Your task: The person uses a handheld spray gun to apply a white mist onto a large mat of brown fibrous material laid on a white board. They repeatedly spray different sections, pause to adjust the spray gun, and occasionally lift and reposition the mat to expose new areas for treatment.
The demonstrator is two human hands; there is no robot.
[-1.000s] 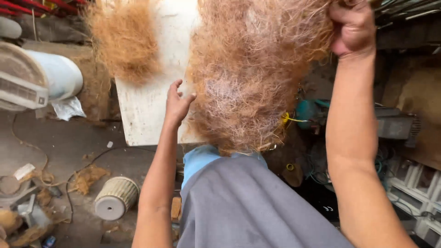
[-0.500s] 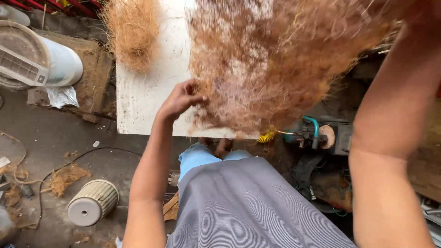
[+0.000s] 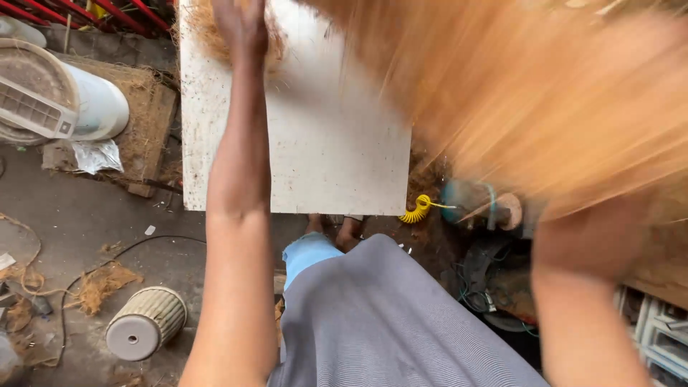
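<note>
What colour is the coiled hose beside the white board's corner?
Yellow. The coiled hose shows clearly in the head view.

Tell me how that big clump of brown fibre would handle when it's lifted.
The fibre clump probably handles light and floppy: it shows as loose, wispy strands. It likely sheds, since bits speckle the white board and lie on the floor.

Brown fibre mass smeared by motion blur, right hand hidden behind it, left hand cut by top edge, fibre tuft beneath it partly covered, grip indeterminate.
</note>
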